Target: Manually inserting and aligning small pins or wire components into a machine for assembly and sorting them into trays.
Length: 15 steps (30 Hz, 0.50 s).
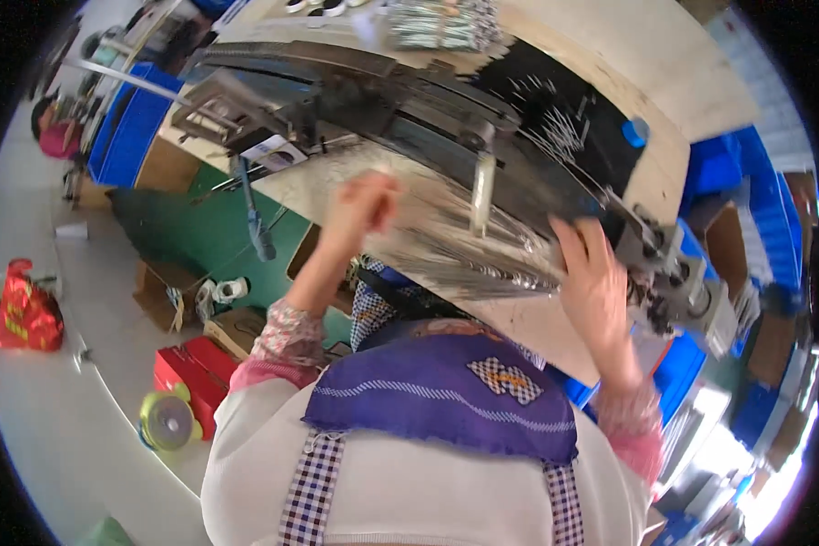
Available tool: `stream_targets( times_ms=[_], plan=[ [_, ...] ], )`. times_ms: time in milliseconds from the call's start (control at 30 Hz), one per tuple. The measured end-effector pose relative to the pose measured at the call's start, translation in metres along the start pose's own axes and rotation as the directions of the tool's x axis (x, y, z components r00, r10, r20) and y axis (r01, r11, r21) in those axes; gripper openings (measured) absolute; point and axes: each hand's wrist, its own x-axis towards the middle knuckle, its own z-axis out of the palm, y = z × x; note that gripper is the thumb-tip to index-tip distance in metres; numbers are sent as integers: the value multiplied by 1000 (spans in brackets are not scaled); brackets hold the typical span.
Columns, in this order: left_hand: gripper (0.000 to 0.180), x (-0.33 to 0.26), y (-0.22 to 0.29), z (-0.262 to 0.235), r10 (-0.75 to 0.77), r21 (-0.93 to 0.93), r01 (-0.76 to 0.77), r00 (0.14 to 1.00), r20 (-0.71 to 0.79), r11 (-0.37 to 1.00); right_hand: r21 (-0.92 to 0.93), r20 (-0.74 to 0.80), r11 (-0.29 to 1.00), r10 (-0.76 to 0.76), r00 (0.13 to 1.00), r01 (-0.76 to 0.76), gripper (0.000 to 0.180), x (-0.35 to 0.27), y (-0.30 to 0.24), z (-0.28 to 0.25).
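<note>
A loose bundle of thin metal rods (491,259) lies across the front of the wooden bench. Over its left part is my left hand (366,207), smeared by motion, with the fingers curled in; whatever they may hold does not show. My right hand (593,273) is at the right ends of the rods, fingers stretched forward and somewhat apart. Just right of it sits a metal mechanism (673,282) at the end of a long dark machine (400,100). A pale upright cylinder (482,193) stands between the machine and the rods.
Loose rods (560,136) lie on a black mat (601,150) behind the machine, near a blue cap (636,133). Bundled rods (441,25) rest at the back. Blue bins (737,173) stand to the right. Lower left are a red box (196,378) and a small fan (168,420).
</note>
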Motion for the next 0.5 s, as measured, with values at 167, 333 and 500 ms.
stream_targets(
  times_ms=[167,333,500],
  plan=[
    [42,13,10,-51,-49,-247,-42,935,-352,968,-242,63,962,146,987,-126,33,-19,15,33],
    [35,29,-2,-45,4,-231,-89,939,-344,969,47,144,966,246,958,-255,15,12,40,69],
    [24,26,-13,-30,145,-381,-304,908,-393,873,235,73,931,270,960,-280,12,27,42,69]
  ],
)
